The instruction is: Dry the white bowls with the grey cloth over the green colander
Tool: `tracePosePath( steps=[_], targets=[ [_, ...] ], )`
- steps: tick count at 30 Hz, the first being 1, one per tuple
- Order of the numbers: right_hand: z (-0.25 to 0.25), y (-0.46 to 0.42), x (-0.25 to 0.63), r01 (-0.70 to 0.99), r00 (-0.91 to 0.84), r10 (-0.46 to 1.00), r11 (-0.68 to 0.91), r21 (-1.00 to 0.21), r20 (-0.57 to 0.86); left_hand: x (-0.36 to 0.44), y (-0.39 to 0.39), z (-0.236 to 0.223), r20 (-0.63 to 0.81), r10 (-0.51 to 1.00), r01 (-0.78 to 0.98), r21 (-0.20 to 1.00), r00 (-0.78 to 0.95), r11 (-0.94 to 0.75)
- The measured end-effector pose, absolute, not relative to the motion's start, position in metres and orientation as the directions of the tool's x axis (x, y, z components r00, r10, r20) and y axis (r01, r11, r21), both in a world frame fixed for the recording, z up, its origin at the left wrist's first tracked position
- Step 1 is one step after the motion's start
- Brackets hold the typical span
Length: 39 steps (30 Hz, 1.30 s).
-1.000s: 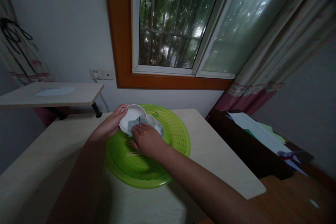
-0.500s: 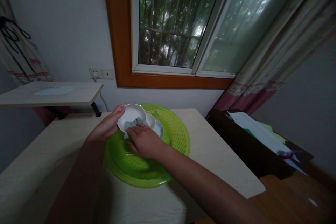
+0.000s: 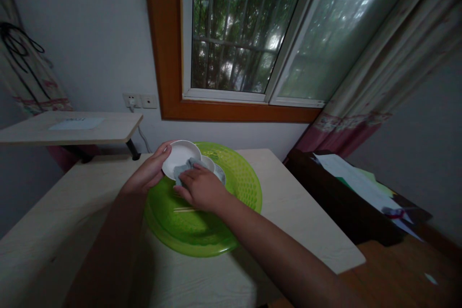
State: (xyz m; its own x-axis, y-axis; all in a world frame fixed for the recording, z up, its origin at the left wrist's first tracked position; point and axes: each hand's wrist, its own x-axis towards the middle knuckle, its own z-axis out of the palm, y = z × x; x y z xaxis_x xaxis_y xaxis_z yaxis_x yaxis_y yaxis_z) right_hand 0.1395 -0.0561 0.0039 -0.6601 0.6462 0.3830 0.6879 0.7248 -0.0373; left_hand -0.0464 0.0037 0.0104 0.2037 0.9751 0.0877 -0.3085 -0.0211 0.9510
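Left hand (image 3: 153, 168) clamped on the white dish (image 3: 176, 153), up over the far-left rim of the green basin (image 3: 250, 190)! Right hand (image 3: 204, 189), fingers closed on the grey cloth (image 3: 179, 172), presses that dish above the basin; thin sticks (image 3: 183, 210) lie inside the basin, on the bench (image 3: 292, 211).

Pale wood-grain table (image 3: 299, 211), slightly streaky top, spreads out both sides of the left hand (image 3: 153, 171) and right hand (image 3: 205, 186), rounded corner well out to the right of the right hand. Round green plastic basin (image 3: 252, 192) sits directly on it, beneath both hands. Left of the left hand: low raised shelf (image 3: 117, 130), similar pale finish, standing on table via short black legs (image 3: 133, 149); white paper sheet (image 3: 76, 123) lies flat on top.
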Motion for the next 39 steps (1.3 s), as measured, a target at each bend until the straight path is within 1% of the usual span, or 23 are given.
tracePosePath(
  steps=[5,8,13,18,22,25,27,32,36,39],
  targets=[
    [0.001,-0.055,0.142,0.756,-0.618,0.668,0.649,0.083,0.414,-0.044,0.002,0.013,0.071,0.976,-0.324,0.946,0.205,-0.001],
    [0.0,-0.055,0.143,0.761,-0.619,0.669,0.639,0.107,0.411,-0.043,-0.001,0.014,0.064,0.977,-0.327,0.945,0.202,0.005],
    [-0.002,-0.055,0.143,0.707,-0.667,0.639,0.705,0.053,0.383,-0.044,-0.001,0.015,0.056,0.977,-0.299,0.954,0.204,0.008],
    [-0.003,-0.058,0.143,0.621,-0.723,0.59,0.783,-0.035,0.359,-0.046,0.002,0.012,0.096,0.97,-0.288,0.957,0.222,-0.029],
    [0.002,-0.06,0.142,0.578,-0.72,0.578,0.806,-0.128,0.384,-0.045,0.002,0.01,0.128,0.966,-0.285,0.957,0.226,-0.06],
    [0.003,-0.059,0.14,0.569,-0.718,0.58,0.808,-0.154,0.385,-0.045,0.002,0.01,0.129,0.968,-0.281,0.958,0.216,-0.065],
    [0.002,-0.057,0.14,0.593,-0.713,0.591,0.795,-0.125,0.377,-0.044,0.002,0.01,0.12,0.97,-0.284,0.957,0.209,-0.057],
    [0.0,-0.05,0.143,0.667,-0.702,0.62,0.745,0.02,0.35,-0.044,0.001,0.012,0.126,0.968,-0.286,0.956,0.218,-0.06],
    [0.003,-0.049,0.145,0.702,-0.688,0.621,0.701,0.126,0.375,-0.044,-0.001,0.015,0.117,0.97,-0.312,0.949,0.214,-0.046],
    [0.006,-0.05,0.145,0.724,-0.675,0.628,0.665,0.184,0.387,-0.044,-0.002,0.016,0.11,0.969,-0.32,0.947,0.219,-0.036]
  ],
)
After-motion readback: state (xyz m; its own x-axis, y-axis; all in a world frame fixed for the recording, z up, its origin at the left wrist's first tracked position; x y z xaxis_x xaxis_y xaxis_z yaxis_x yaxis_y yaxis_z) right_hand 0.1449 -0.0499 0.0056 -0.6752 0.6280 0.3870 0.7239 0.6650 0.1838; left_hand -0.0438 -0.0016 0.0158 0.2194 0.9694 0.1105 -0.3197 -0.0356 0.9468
